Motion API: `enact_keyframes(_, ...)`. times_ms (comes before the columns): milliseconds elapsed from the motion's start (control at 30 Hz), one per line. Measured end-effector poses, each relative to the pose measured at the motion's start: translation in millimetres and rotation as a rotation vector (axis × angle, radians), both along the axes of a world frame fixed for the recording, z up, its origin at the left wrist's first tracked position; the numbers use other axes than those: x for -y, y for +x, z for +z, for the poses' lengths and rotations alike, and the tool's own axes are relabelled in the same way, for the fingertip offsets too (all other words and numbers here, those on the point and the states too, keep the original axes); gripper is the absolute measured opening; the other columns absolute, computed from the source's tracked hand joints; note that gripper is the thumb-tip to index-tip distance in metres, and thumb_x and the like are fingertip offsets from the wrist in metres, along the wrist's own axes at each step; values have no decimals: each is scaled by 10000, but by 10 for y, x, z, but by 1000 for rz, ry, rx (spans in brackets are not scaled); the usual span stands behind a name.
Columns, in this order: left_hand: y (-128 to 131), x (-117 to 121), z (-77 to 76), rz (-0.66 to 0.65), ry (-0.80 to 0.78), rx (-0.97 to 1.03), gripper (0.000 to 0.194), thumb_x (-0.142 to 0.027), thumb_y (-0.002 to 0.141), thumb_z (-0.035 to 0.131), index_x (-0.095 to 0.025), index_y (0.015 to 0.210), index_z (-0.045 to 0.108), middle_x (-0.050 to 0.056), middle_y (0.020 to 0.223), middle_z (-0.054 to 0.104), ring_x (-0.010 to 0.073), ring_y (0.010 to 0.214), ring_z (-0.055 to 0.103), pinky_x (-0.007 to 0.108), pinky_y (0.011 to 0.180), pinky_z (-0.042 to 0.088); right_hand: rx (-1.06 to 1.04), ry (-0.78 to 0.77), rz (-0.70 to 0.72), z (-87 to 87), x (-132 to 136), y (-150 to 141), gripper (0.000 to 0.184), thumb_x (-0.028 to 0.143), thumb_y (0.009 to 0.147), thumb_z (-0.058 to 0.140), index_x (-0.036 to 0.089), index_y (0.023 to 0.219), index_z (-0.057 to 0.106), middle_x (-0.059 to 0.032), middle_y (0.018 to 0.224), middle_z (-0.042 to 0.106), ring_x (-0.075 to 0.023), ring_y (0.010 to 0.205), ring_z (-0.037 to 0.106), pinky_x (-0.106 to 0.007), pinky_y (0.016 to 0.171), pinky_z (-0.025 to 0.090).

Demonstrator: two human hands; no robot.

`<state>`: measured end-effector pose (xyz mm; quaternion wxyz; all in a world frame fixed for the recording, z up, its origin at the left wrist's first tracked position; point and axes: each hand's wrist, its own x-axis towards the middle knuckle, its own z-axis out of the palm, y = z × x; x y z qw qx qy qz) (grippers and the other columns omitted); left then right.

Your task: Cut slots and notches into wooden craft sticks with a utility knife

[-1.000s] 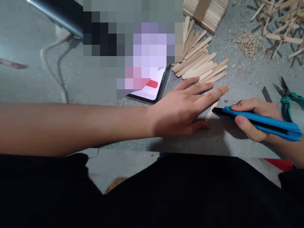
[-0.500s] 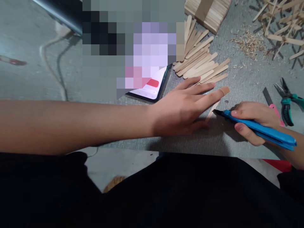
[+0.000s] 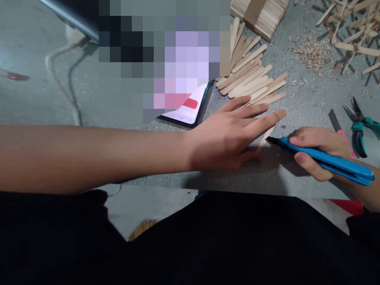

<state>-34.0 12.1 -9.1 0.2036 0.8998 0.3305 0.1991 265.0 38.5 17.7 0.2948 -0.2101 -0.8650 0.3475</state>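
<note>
Palm down on the table, my left hand [image 3: 230, 136] has its fingers spread over a thin popsicle stick [image 3: 262, 145]. Part of that stick shows between the index finger and thumb; the hand covers the rest. A bandage wraps my index fingertip. My right hand [image 3: 319, 148] is closed around a blue utility knife [image 3: 335, 158]. Its dark blade tip is at the popsicle stick; whether it cuts in cannot be made out. Just beyond my left fingers lies a loose pile of popsicle sticks [image 3: 247, 81].
Pliers [image 3: 358, 130] and a pink-handled craft knife [image 3: 341, 134] lie at the right. Farther back are wood shavings [image 3: 313, 55], stick assemblies [image 3: 353, 45] and a banded stick bundle [image 3: 264, 16]. A lit phone [image 3: 178, 118] and a white cable [image 3: 63, 87] are on the left.
The back end of the utility knife has tilted toward me while its tip stays at the stick, most of it by half a second ago. My left hand has stayed in place.
</note>
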Motion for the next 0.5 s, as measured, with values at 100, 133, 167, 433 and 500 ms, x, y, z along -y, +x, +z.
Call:
enact_keyframes(100, 0, 4, 9, 7, -16, -22, 844, -350, 1052, 692, -180, 1785, 309, 174, 1647, 656, 328, 1634, 524, 566, 1411, 322, 16, -32, -43, -11, 20, 3, 327, 213, 951, 765, 346, 1250, 760, -6, 856, 798, -203, 657, 752, -352, 588, 631)
enact_keyframes(133, -3, 7, 13, 5, -19, -27, 848, -348, 1053, 693, -181, 1787, 303, 173, 1652, 652, 325, 1639, 517, 562, 1413, 318, 20, -41, -51, -12, 26, 0, 310, 220, 951, 769, 349, 1233, 763, -2, 848, 794, -202, 659, 752, -352, 592, 633)
enact_keyframes(167, -6, 9, 16, 3, -22, -31, 851, -348, 1056, 692, -182, 1789, 294, 172, 1661, 644, 322, 1647, 507, 559, 1415, 314, 21, -46, -54, -11, 30, -4, 302, 221, 950, 773, 347, 1225, 763, 1, 840, 790, -200, 656, 750, -351, 596, 635)
enact_keyframes(433, -10, 3, 48, -7, -32, -28, 823, -322, 1065, 707, -203, 1769, 298, 169, 1705, 593, 323, 1668, 490, 550, 1421, 312, 58, -18, -67, 118, 75, -106, 233, 191, 955, 750, 287, 1167, 747, -23, 894, 810, -200, 712, 785, -321, 602, 645)
enact_keyframes(500, -4, -2, 57, -14, -14, -30, 814, -320, 1067, 725, -187, 1752, 307, 178, 1702, 592, 341, 1659, 503, 563, 1415, 326, 74, -16, -104, 146, 90, -128, 214, 195, 958, 756, 286, 1151, 741, -38, 937, 829, -208, 730, 794, -328, 599, 648)
